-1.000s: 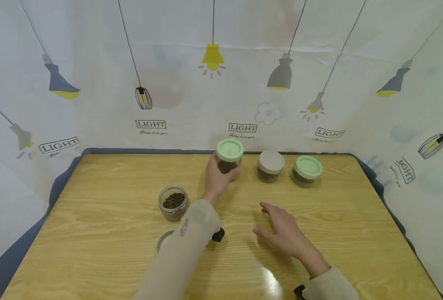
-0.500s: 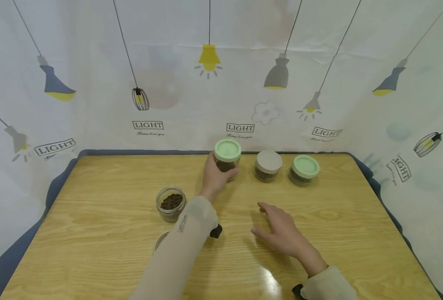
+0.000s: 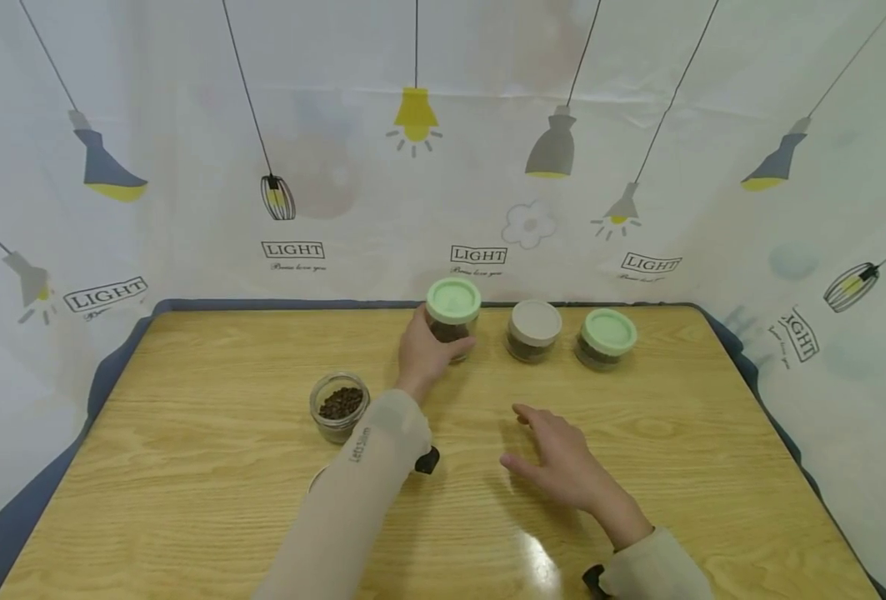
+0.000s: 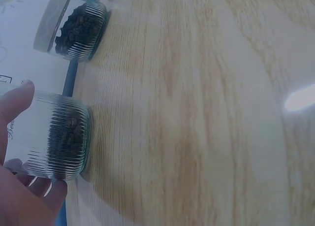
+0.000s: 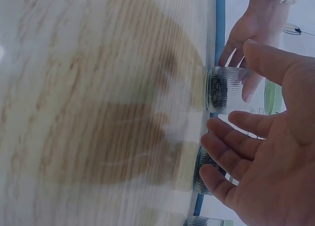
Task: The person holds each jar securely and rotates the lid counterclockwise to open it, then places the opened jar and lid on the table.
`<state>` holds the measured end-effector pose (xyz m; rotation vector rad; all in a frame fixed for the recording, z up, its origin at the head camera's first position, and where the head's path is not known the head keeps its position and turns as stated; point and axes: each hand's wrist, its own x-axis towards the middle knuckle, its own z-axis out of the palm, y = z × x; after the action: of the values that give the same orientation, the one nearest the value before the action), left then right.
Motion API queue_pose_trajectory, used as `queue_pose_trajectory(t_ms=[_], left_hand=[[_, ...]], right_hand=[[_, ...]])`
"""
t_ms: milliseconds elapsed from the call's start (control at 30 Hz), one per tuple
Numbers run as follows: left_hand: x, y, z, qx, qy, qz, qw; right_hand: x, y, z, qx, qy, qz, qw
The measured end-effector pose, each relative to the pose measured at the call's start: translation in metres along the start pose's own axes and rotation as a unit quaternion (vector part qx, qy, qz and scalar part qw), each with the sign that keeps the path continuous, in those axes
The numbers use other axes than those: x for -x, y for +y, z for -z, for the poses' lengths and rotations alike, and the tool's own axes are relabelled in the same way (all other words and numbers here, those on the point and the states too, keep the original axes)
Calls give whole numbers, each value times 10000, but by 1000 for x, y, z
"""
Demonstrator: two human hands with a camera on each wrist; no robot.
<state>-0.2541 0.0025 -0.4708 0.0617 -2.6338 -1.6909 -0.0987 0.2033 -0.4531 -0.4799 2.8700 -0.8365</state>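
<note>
My left hand [image 3: 425, 354] grips a ribbed glass jar [image 4: 64, 137] near the table's back edge, thumb on one side and fingers round the other. The jar has a light green lid [image 3: 453, 300] and dark brown pieces at its bottom. It stands upright, its base at the table top in the left wrist view. My right hand [image 3: 555, 458] hovers over the middle of the table, holding nothing, fingers loosely bent and spread. In the right wrist view the right palm [image 5: 280, 152] shows in front of the jars.
To the right stand a grey-lidded jar [image 3: 534, 332] and a shorter green-lidded jar [image 3: 606, 339]. A lidless jar [image 3: 340, 407] of brown pieces stands left of my left forearm. A round rim [image 3: 317, 479] is mostly hidden under the sleeve. A printed curtain [image 3: 382, 208] borders the wooden table [image 3: 210, 467].
The view shifts slightly, so everything appears a little further left. My left hand keeps its grip on the jar, and the right hand holds its pose.
</note>
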Motion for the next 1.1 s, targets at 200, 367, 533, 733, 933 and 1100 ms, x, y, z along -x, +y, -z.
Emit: queue_pose_trajectory(t_ms=[200, 367, 533, 733, 933, 1100], left_hand=[[5, 1, 5, -155, 13, -2, 9999], [14, -3, 8, -325, -46, 5, 9995], [26, -3, 10, -507, -84, -84, 9986], [42, 5, 13, -528, -298, -207, 9979], [59, 11, 15, -643, -458, -186, 9967], [71, 13, 19, -685, -482, -329, 9959]], right_hand=[[-1, -2, 2, -56, -53, -19, 10000], [-1, -3, 3, -88, -68, -74, 9999], [0, -3, 4, -73, -58, -80, 9999], [1, -4, 9, -75, -20, -89, 9999], [2, -4, 12, -80, -34, -140, 9999], [2, -4, 15, -14, 54, -130, 9999]])
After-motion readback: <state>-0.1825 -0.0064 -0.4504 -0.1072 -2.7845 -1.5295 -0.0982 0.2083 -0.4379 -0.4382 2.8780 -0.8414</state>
